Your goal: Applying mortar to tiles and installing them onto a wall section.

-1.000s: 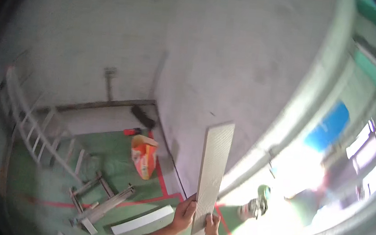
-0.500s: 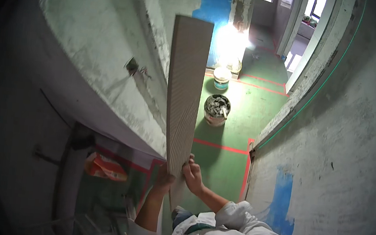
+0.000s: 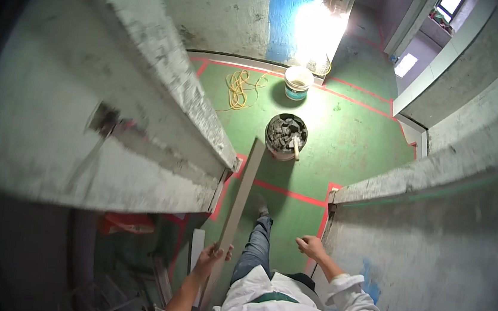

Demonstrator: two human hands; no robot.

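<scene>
My left hand (image 3: 210,258) is wrapped round a long grey-brown board (image 3: 239,199) below its middle. The board slants up and away from me on the left, its narrow edge facing up. Its far end shows just left of a black bucket (image 3: 287,136) filled with dark lumpy material. A light-handled tool (image 3: 296,147) leans in that bucket. Apart from the board, my right hand (image 3: 311,246) hangs near the right wall with its fingers curled in. I see nothing in it.
Rough concrete walls (image 3: 140,163) flank the passage. Beyond the black bucket stand a white bucket (image 3: 298,83), a coiled yellow cable (image 3: 240,92) and a glaring lamp (image 3: 321,27). Red tape (image 3: 290,192) crosses the green floor. An orange bag (image 3: 127,223) lies at lower left.
My right hand has let go of the board and moved right. The board has come down from upright and turned edge-up in my left hand. My view has shifted, showing more floor.
</scene>
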